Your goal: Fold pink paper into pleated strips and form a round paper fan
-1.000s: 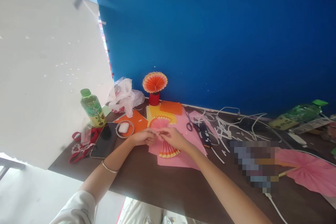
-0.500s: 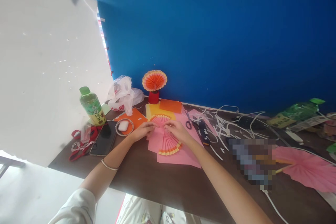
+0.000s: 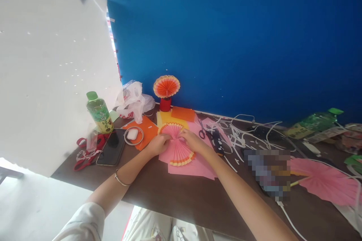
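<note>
A pleated pink paper fan (image 3: 181,153) with orange and yellow edging is spread above and below my hands, gathered at its middle. My left hand (image 3: 160,144) is closed on its left side near the centre, fingertips partly hidden. Opposite it, my right hand (image 3: 192,141) pinches the fan near the centre from the right. Loose pink paper sheets (image 3: 195,170) lie beneath, with a yellow sheet (image 3: 164,117) and an orange sheet (image 3: 183,113) behind. Purple-handled scissors (image 3: 201,133) rest on the paper to the right of my right hand.
Left stand a green-capped bottle (image 3: 100,113), a phone (image 3: 112,148), a tape roll (image 3: 125,138) and a plastic bag (image 3: 135,99). A finished round fan (image 3: 166,86) stands against the blue wall. Paper strips and cables (image 3: 238,135) clutter the right, before a large pink fan (image 3: 325,180).
My left hand has shifted slightly inward and lower along the fan, its fingers now tucked closer to the centre. My right hand stays nearly in place. The view has moved a little.
</note>
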Demonstrator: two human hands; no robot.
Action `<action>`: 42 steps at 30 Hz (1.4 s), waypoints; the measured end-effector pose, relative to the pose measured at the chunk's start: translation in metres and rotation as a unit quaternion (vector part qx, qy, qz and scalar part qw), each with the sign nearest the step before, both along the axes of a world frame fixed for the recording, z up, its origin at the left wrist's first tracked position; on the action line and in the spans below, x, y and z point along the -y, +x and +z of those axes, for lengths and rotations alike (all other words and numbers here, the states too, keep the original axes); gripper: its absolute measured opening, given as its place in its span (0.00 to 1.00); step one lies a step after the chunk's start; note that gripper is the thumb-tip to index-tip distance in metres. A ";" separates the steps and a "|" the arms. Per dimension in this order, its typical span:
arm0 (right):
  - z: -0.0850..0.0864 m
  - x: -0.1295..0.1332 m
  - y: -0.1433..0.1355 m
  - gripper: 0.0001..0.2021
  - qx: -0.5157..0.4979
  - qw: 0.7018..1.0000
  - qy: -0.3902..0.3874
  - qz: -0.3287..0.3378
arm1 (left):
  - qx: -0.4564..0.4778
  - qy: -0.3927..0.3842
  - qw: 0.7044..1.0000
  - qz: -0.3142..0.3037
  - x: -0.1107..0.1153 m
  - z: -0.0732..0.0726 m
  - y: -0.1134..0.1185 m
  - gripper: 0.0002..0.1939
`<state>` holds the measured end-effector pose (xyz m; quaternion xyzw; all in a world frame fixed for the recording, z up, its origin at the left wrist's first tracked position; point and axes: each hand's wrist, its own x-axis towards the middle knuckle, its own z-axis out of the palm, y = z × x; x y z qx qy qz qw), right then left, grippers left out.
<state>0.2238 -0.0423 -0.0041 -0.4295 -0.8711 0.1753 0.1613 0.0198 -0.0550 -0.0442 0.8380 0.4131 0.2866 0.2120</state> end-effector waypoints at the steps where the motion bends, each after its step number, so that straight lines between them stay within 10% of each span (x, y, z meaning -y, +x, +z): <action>1: 0.000 0.000 -0.001 0.16 0.007 1.000 -0.001 0.004 | -0.031 -0.001 0.999 0.016 0.000 -0.001 0.002 0.17; 10: -0.003 0.000 -0.006 0.11 -0.010 0.997 -0.051 -0.061 | -0.254 0.060 0.965 0.031 0.002 0.011 0.009 0.16; 16: -0.013 0.002 -0.005 0.12 -0.012 1.000 -0.007 0.011 | -0.281 0.053 0.958 0.032 0.002 0.009 0.016 0.16; 26: -0.009 -0.005 -0.004 0.17 -0.148 0.989 -0.022 0.000 | -0.002 0.020 0.995 0.099 0.001 0.000 0.015 0.16; 33: 0.011 0.009 -0.011 0.11 -0.245 0.964 -0.092 -0.044 | 0.291 -0.048 0.955 0.013 0.002 0.008 0.021 0.13; 42: 0.029 0.023 -0.004 0.10 -0.267 0.945 -0.180 -0.059 | 0.296 -0.160 0.940 0.059 0.012 0.026 0.020 0.10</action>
